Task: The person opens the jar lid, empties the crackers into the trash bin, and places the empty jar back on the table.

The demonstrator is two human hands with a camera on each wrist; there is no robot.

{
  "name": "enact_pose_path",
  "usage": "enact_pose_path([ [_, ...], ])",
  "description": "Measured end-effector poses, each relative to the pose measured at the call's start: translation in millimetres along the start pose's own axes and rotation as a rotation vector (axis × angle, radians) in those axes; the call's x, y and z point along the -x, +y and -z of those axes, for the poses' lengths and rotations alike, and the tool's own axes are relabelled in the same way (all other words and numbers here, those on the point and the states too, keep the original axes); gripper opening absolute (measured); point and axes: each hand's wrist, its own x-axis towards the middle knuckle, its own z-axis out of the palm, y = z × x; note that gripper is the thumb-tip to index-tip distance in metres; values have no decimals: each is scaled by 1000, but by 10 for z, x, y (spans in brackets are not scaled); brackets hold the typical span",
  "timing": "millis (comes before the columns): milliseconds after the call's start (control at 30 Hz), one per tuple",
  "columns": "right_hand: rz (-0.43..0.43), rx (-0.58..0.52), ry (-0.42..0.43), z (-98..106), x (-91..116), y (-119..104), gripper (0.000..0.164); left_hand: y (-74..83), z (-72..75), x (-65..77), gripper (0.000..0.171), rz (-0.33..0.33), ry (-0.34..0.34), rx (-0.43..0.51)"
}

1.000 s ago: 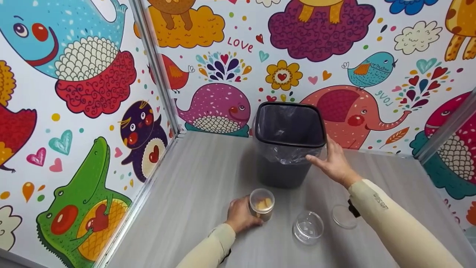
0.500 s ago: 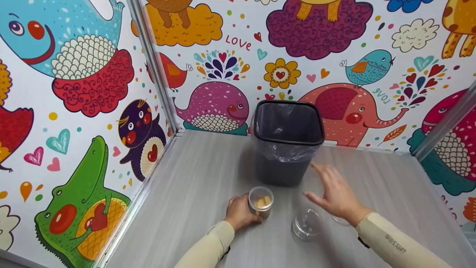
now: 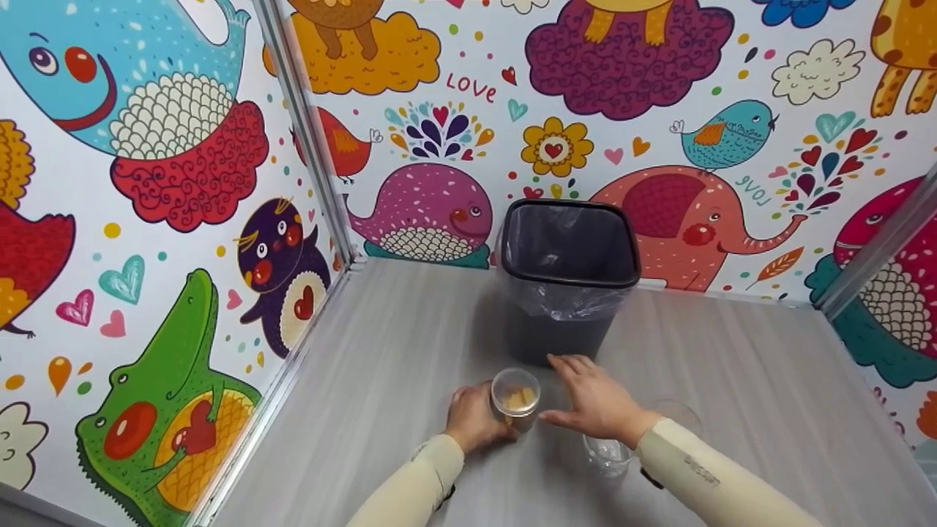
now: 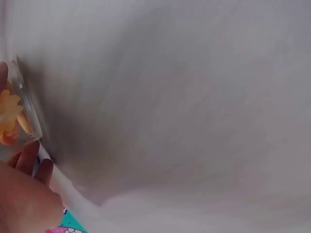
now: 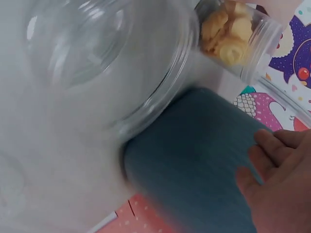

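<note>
right hand [image 3: 596, 401] nearer jar [image 3: 516, 401], head view

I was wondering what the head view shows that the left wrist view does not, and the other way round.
Only the head view shows the lined bin, the right hand, the clear container and the clear disc. Only the left wrist view plainly shows a yellow piece's wavy edge. Both show the left hand holding the jar, the grey table and some patterned wall.
</note>
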Motion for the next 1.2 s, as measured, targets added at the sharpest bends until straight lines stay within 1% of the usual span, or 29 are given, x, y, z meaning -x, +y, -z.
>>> enact_pose_path([
  [133,-17,-12,-34,-157,-99,-36,98,7,19,0,74,-9,2,-10],
  [233,-12,1,-58,-247,-145,-42,100,19,37,-8,72,-12,-2,-14],
  [333,5,2,-74,-317,-184,-41,99,15,42,-19,73,-2,-12,-25],
  [433,12,4,-72,-372,-215,-38,96,13,32,-32,73,4,-20,-35],
  [633,15,33,-13,-474,-280,-20,91,-7,4,-34,71,-15,-2,-50],
  [767,43,27,68,-529,-296,-10,85,-27,-11,-27,65,-56,22,-72],
  [833,59,13,111,-550,-293,0,80,-33,-15,-33,63,-83,26,-80],
  [900,70,-2,143,-564,-290,7,76,-37,-12,-42,64,-93,22,-78],
  [1067,96,-22,183,-590,-310,27,73,-44,7,-71,63,-107,23,-65],
  [1200,115,-36,202,-593,-328,45,74,-56,24,-93,61,-136,34,-54],
])
